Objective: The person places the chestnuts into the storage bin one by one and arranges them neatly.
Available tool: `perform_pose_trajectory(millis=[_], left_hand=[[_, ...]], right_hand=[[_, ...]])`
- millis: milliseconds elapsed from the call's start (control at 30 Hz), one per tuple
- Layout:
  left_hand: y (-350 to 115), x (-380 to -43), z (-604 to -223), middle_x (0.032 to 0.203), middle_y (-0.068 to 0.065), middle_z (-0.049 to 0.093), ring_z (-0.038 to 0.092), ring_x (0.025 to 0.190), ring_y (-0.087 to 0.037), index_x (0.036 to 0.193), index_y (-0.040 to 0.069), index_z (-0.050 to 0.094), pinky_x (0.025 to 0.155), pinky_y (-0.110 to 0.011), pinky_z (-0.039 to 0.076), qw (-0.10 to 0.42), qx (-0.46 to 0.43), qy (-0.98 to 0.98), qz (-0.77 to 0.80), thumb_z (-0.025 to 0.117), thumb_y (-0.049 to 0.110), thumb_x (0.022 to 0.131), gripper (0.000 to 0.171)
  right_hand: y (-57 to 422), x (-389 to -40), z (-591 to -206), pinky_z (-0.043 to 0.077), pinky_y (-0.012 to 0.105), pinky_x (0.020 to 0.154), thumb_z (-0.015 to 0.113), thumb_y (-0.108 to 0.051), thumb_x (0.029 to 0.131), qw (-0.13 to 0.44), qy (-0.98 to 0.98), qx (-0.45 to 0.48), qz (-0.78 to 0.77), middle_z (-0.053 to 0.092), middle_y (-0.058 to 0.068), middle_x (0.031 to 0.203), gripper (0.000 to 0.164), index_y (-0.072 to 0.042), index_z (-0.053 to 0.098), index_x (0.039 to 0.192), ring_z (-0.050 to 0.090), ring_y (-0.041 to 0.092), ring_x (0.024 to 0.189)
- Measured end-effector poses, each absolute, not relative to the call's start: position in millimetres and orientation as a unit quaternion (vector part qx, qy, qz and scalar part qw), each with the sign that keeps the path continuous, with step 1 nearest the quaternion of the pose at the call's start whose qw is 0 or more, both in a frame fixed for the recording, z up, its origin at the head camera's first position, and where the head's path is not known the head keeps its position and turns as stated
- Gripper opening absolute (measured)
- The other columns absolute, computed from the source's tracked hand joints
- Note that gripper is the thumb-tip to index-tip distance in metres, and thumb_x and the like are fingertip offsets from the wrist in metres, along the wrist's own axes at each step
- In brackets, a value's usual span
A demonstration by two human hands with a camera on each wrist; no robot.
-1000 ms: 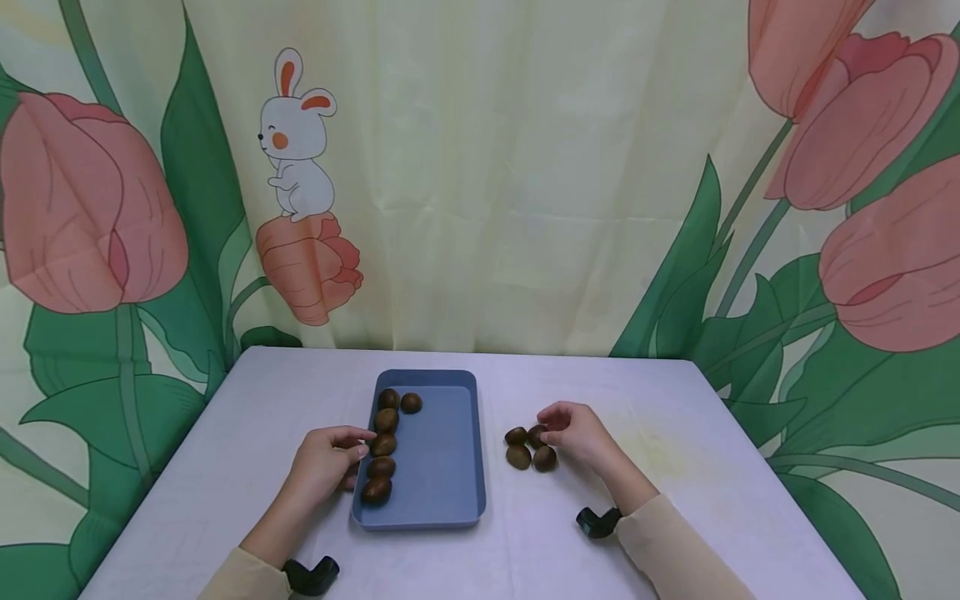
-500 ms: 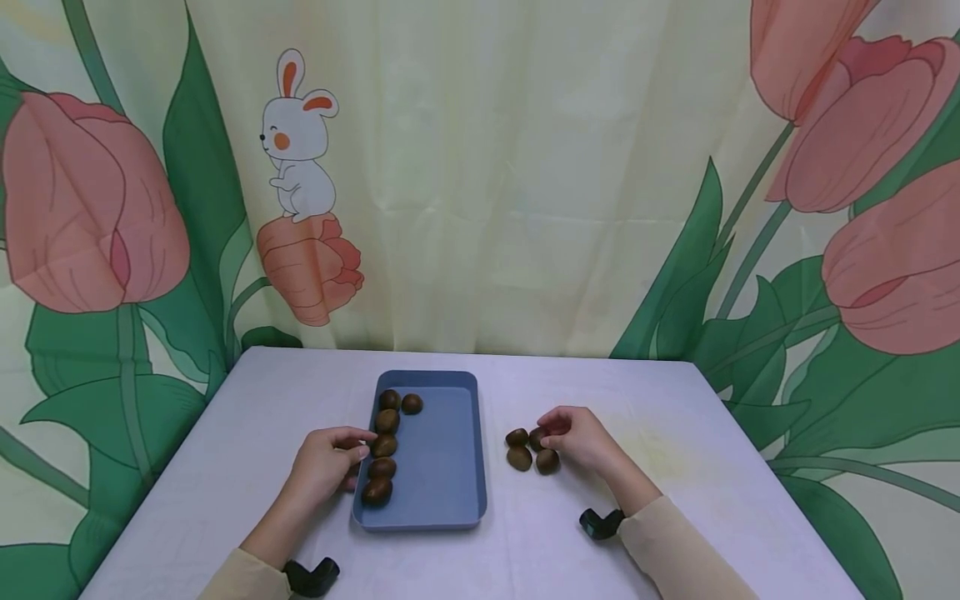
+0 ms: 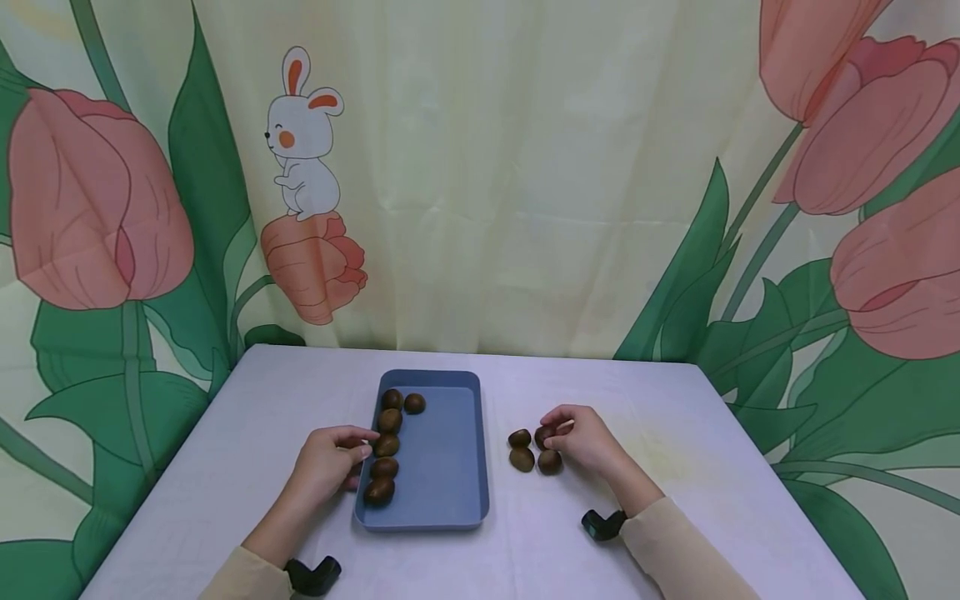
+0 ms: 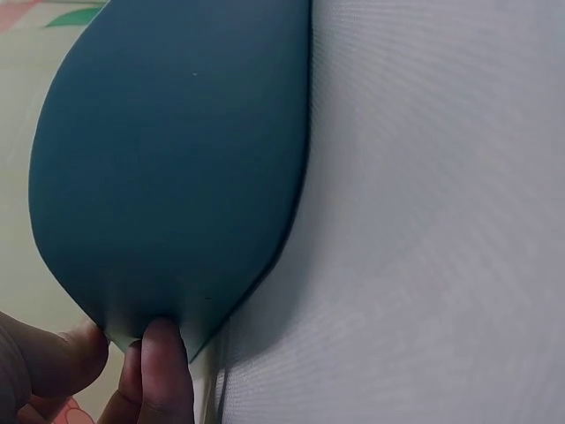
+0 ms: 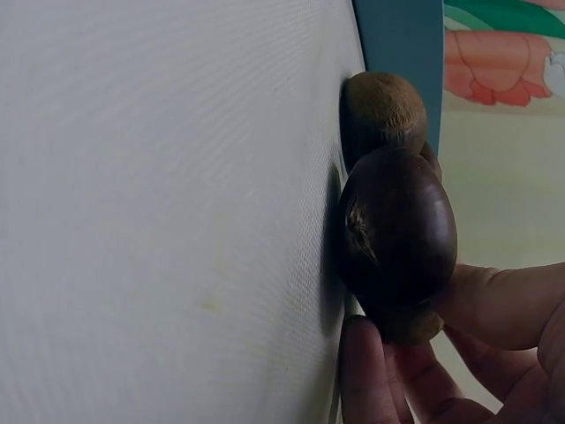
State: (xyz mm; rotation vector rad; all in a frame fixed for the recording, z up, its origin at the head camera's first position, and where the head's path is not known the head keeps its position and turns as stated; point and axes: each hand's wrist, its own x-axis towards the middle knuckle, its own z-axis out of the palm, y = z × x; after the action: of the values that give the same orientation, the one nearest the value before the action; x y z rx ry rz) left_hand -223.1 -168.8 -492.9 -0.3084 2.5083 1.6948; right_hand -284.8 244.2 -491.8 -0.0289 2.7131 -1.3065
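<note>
My left hand [image 3: 324, 463] grips the left edge of a blue-grey tray [image 3: 442, 458]. In the left wrist view its fingers [image 4: 166, 375] press the tray's outer wall [image 4: 177, 159], with the thumb at the rim. Several brown chestnuts [image 3: 387, 446] form a column along the tray's left side, and one chestnut [image 3: 414, 403] lies beside the far end. To the tray's right, a small cluster of chestnuts lies on the table. My right hand [image 3: 588, 438] pinches the cluster's back-right chestnut [image 5: 406, 325] between thumb and fingers. A dark chestnut [image 5: 397, 225] in front partly hides it.
Two other chestnuts, one at the back [image 3: 519, 438] and one nearer [image 3: 522, 459], make up the cluster's left side. A white cloth covers the table [image 3: 660, 533]. Behind it hangs a curtain [image 3: 487, 183] printed with tulips and a rabbit. Black devices [image 3: 313, 577] are worn at both wrists.
The whole head view has shifted slightly. Both hands keep their places, the left at the tray's edge and the right at the same chestnut.
</note>
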Motion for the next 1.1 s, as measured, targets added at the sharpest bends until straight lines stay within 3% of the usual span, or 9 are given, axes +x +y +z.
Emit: perform_pose_trajectory(millis=[633,1100], left_hand=[[-168.6,-220.8,-492.5,0.123,-0.02,0.072,0.067,0.082,-0.018,0.12,0.005,0.08,0.061,-0.035,0.063,0.046,-0.098,0.819,0.563,0.069,0.0,0.101,0.023],[-168.9,-221.3,-492.8,0.123,-0.02,0.072,0.065,0.08,-0.019,0.12,0.005,0.08,0.06,-0.035,0.062,0.042,-0.094,0.823,0.559,0.068,0.0,0.1,0.023]], right_hand=[[242.3,-285.0,-481.9,0.057,0.027,0.074,0.08,0.003,0.087,0.052,0.876,-0.003,-0.479,0.076,0.011,0.107,0.026,-0.007,0.077,0.111,0.068,0.021,0.092],[215.8,-284.1,-462.4,0.057,0.03,0.083,0.082,-0.003,0.091,0.044,0.863,-0.025,-0.502,0.078,0.008,0.109,0.025,-0.011,0.078,0.114,0.071,0.02,0.096]])
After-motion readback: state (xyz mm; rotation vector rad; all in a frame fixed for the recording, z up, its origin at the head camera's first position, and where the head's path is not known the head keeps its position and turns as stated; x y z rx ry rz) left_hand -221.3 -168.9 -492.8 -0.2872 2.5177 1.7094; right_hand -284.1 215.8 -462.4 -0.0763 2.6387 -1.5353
